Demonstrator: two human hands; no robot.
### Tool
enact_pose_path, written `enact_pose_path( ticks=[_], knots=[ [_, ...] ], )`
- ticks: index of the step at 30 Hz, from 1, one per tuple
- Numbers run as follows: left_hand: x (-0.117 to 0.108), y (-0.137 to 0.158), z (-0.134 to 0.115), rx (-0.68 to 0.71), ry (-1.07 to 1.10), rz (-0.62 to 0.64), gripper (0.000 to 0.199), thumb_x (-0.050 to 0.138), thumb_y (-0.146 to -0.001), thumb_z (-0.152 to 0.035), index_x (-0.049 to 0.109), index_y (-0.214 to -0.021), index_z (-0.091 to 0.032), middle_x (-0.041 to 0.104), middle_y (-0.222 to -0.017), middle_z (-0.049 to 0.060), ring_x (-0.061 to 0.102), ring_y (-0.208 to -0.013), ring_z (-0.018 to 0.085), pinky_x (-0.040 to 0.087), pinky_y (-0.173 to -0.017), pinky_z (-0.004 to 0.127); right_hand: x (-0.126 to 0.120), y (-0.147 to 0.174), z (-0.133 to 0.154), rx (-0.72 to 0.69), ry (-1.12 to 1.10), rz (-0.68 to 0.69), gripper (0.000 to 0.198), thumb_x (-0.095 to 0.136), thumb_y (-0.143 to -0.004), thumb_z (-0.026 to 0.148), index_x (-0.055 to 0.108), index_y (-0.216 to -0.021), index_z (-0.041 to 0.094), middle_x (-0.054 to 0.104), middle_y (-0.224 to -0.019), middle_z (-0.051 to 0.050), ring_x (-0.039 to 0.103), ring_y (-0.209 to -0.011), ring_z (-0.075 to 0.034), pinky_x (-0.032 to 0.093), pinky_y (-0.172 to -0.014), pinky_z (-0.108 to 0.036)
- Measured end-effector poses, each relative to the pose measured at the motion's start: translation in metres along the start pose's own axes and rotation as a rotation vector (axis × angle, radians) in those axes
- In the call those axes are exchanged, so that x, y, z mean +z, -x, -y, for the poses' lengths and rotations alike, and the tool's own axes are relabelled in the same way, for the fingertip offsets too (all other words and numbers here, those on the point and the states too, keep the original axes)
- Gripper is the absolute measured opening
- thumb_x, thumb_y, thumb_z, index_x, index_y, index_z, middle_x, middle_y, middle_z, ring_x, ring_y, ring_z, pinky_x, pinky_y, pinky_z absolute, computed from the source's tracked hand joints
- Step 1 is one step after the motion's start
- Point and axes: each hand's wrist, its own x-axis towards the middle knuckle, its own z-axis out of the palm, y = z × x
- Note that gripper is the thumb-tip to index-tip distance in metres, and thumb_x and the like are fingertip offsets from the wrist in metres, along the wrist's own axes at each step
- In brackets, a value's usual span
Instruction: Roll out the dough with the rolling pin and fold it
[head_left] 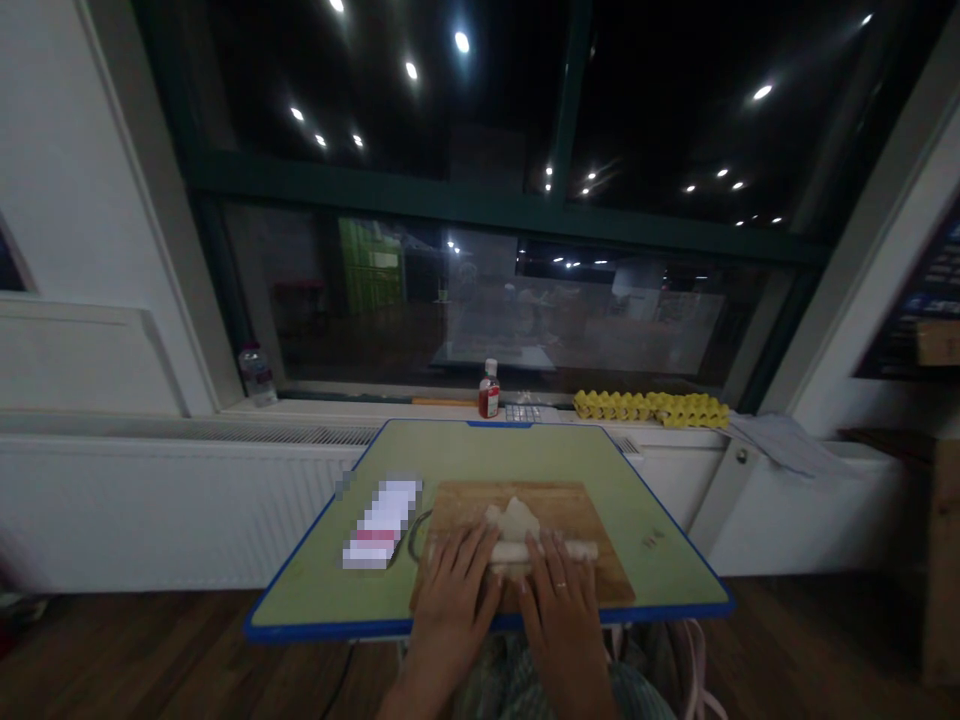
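Observation:
Side by side, my left hand and my right hand lie palm down over a pale rolling pin, fingers stretched out and flat. The pin lies crosswise on a wooden cutting board, its right end showing beyond my right hand and its left end hidden under my left. Just past the pin, a flattened piece of white dough rests on the board, close to my fingertips. A ring is on one finger of my right hand.
The board sits on a small green table with a blue edge. Left of it lies a blurred-out phone-like rectangle. On the windowsill stand a red-liquid bottle, a yellow egg tray, a clear bottle and a cloth.

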Motion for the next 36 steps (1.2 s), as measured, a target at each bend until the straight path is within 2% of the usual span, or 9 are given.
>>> enact_pose_path(
  ticks=[5,10,15,21,26,36],
  knots=[
    [-0.019,0.011,-0.010,-0.037,0.028,0.030,0.048,0.047,-0.097,-0.032,0.047,-0.144,-0.024,0.054,-0.144,0.007,0.049,-0.133,0.025,0.039,-0.110,0.047,-0.019,0.011,0.005,0.025,-0.014,0.019,0.043,0.032,-0.101,0.034,0.057,-0.136,0.027,0.054,-0.144,-0.005,0.045,-0.136,-0.025,0.016,-0.119,-0.054],
    [-0.012,0.008,-0.008,-0.042,0.037,0.036,0.051,0.046,-0.097,-0.032,0.044,-0.146,-0.020,0.051,-0.147,0.008,0.044,-0.137,0.025,0.036,-0.113,0.047,-0.017,0.008,-0.002,-0.005,-0.013,0.049,0.043,0.032,-0.102,0.033,0.055,-0.137,0.024,0.053,-0.144,-0.005,0.043,-0.137,-0.024,0.017,-0.119,-0.052],
    [0.002,-0.016,0.005,-0.048,0.058,0.111,0.050,0.049,-0.095,-0.037,0.049,-0.141,-0.018,0.053,-0.145,0.009,0.046,-0.134,0.028,0.035,-0.112,0.049,-0.006,-0.017,-0.015,-0.063,0.024,0.136,0.045,0.030,-0.102,0.030,0.051,-0.142,0.020,0.053,-0.145,-0.008,0.040,-0.139,-0.024,0.019,-0.118,-0.051],
    [0.000,-0.053,0.008,-0.117,0.057,0.237,0.040,0.046,-0.098,-0.037,0.060,-0.129,-0.017,0.058,-0.140,0.009,0.050,-0.129,0.027,0.031,-0.112,0.048,0.006,-0.059,-0.028,-0.099,-0.001,0.316,0.041,0.032,-0.101,0.019,0.060,-0.131,0.019,0.065,-0.128,-0.009,0.053,-0.124,-0.023,0.024,-0.114,-0.051],
    [-0.003,-0.058,0.004,-0.145,0.070,0.220,0.034,0.042,-0.100,-0.036,0.065,-0.121,-0.021,0.063,-0.133,0.006,0.055,-0.120,0.025,0.033,-0.108,0.045,0.011,-0.062,-0.030,-0.058,0.009,0.223,0.038,0.038,-0.101,0.024,0.059,-0.132,0.021,0.053,-0.141,-0.011,0.044,-0.131,-0.025,0.026,-0.113,-0.050],
    [-0.005,-0.055,0.005,-0.142,0.121,0.229,0.029,0.046,-0.099,-0.036,0.066,-0.114,-0.022,0.070,-0.118,0.004,0.058,-0.109,0.024,0.036,-0.099,0.042,0.016,-0.055,-0.028,-0.019,0.070,0.142,0.033,0.039,-0.100,0.026,0.063,-0.122,0.019,0.058,-0.134,-0.012,0.047,-0.127,-0.026,0.025,-0.114,-0.051]
  ],
)
